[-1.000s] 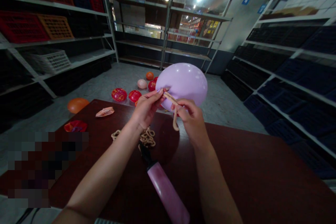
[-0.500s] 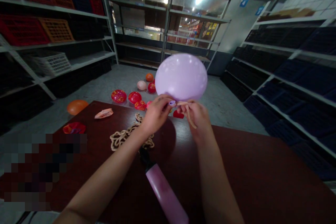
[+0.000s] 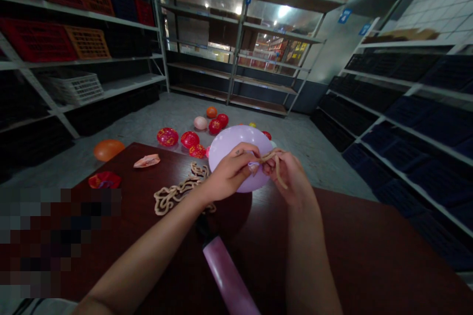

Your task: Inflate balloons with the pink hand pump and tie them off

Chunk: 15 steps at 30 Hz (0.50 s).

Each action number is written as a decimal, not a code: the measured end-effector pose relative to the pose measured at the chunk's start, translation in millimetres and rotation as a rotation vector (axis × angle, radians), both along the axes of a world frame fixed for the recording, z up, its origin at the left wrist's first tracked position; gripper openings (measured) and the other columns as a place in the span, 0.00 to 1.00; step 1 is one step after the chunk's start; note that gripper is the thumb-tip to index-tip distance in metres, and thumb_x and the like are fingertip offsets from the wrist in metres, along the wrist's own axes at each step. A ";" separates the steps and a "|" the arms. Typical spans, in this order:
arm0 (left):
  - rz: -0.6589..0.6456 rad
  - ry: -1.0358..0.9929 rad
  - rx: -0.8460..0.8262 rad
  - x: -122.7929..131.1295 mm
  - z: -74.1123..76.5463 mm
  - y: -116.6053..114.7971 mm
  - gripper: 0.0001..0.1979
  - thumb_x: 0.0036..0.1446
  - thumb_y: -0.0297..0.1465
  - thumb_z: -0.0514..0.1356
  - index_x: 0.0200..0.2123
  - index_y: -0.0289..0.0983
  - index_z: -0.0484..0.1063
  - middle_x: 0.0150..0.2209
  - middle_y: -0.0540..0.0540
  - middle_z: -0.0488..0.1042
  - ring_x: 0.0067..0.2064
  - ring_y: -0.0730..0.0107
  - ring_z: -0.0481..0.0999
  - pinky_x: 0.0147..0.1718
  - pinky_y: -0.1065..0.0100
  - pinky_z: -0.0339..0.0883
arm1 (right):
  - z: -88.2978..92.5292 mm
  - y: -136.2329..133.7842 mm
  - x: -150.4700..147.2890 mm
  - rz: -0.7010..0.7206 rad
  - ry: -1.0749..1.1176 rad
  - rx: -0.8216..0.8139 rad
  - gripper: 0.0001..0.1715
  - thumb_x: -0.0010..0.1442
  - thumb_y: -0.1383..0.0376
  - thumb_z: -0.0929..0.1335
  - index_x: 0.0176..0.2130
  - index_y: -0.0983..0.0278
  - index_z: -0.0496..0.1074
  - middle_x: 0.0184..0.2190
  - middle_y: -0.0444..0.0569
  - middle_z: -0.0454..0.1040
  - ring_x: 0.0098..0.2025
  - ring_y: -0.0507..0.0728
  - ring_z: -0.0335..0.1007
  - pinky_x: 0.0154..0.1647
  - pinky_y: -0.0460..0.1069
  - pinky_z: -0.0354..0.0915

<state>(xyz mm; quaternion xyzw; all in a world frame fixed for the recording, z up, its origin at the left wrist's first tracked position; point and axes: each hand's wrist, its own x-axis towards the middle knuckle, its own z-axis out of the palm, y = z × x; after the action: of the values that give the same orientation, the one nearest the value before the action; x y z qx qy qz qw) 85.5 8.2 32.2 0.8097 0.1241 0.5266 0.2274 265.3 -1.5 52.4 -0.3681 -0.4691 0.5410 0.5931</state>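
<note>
A blown-up lilac balloon (image 3: 236, 145) is held low over the dark red table (image 3: 369, 251), just beyond both hands. My left hand (image 3: 231, 174) pinches the balloon's neck with closed fingers. Right beside it, my right hand (image 3: 291, 177) is closed on a beige rubber band (image 3: 277, 167) that loops at the neck and hangs down over the fingers. A pile of beige rubber bands (image 3: 177, 192) lies on the table to the left of my left wrist. A pink hand pump (image 3: 229, 280) lies on the table between my forearms.
Uninflated balloons, one pale (image 3: 147, 160) and one red (image 3: 104, 180), lie at the table's left end. Several red, orange and pale balloons (image 3: 190, 139) sit on the grey floor beyond, with an orange balloon (image 3: 108, 149) further left. Shelving racks with crates (image 3: 70, 86) line both sides.
The lilac balloon has come down from above my hands to just over the table. Both hands stay at its neck with the rubber band. The view has tilted slightly.
</note>
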 end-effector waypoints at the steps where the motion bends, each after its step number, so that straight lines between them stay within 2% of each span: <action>1: -0.038 -0.016 -0.069 -0.6 0.7 0.4 0.08 0.70 0.29 0.54 0.39 0.37 0.72 0.43 0.41 0.73 0.48 0.58 0.73 0.51 0.59 0.65 | 0.9 -1.3 -0.1 0.025 -0.012 0.003 0.08 0.47 0.63 0.68 0.20 0.61 0.66 0.20 0.41 0.62 0.23 0.50 0.61 0.26 0.47 0.62; 4: -0.103 -0.077 -0.316 -2.3 0.9 1.6 0.10 0.70 0.33 0.54 0.36 0.38 0.70 0.37 0.45 0.72 0.42 0.60 0.72 0.47 0.61 0.64 | 3.3 -6.0 -4.1 0.063 -0.050 0.012 0.09 0.49 0.64 0.68 0.21 0.61 0.66 0.20 0.42 0.63 0.24 0.50 0.62 0.26 0.48 0.62; 7: -0.068 -0.125 -0.495 -2.5 -1.7 2.6 0.12 0.69 0.36 0.53 0.33 0.38 0.67 0.33 0.47 0.69 0.38 0.62 0.69 0.41 0.64 0.63 | 4.5 -10.3 -11.7 0.051 -0.076 0.018 0.07 0.49 0.63 0.68 0.22 0.61 0.68 0.20 0.42 0.65 0.24 0.51 0.63 0.26 0.48 0.62; 10: 0.070 -0.091 -0.492 -1.9 -3.4 1.9 0.14 0.70 0.38 0.51 0.32 0.39 0.63 0.31 0.49 0.66 0.36 0.64 0.67 0.38 0.65 0.62 | 4.3 -13.5 -20.5 0.059 -0.169 0.031 0.08 0.49 0.62 0.68 0.22 0.61 0.69 0.20 0.42 0.67 0.24 0.51 0.64 0.28 0.48 0.63; 15: 0.406 0.173 -0.359 -1.6 -0.1 -3.1 0.11 0.71 0.37 0.47 0.37 0.39 0.62 0.31 0.49 0.67 0.35 0.62 0.70 0.38 0.62 0.63 | 2.7 -14.9 -31.6 0.073 -0.310 0.020 0.08 0.49 0.60 0.68 0.23 0.62 0.70 0.20 0.41 0.68 0.24 0.50 0.65 0.30 0.48 0.63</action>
<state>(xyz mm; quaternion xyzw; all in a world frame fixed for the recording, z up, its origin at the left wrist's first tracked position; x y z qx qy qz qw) 84.0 5.1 32.2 0.7569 0.3940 0.4600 0.2454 233.8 -16.4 55.1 -0.4238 -0.5736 0.4943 0.4972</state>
